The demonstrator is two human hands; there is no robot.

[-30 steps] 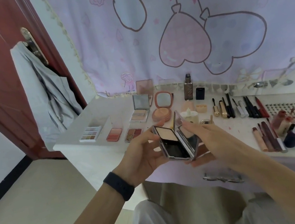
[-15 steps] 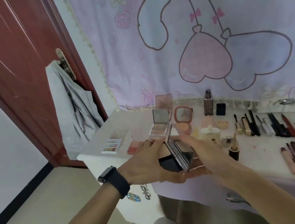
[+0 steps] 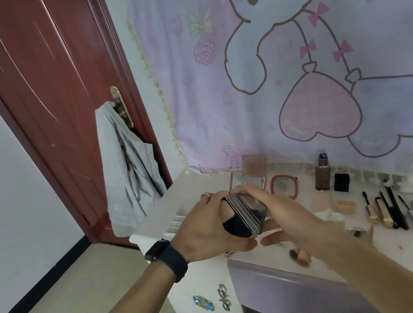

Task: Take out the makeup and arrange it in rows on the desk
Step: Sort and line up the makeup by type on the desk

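Two hands share one item: a rectangular hinged compact with a black shell and silver edges, its leaves almost together, held edge-up between the palms. Left hand curls round the dark shell; right hand pinches the opposite leaf, fingertips at the far end. The compact hangs in the air above the near-left part of the white desk, apart from the surface. Its long axis runs away from the person, leaning slightly left. Judged set-down ground lies directly below and ahead, left of the pink round mirrored compact; both hands are equally near. No brand, label or writing is legible.
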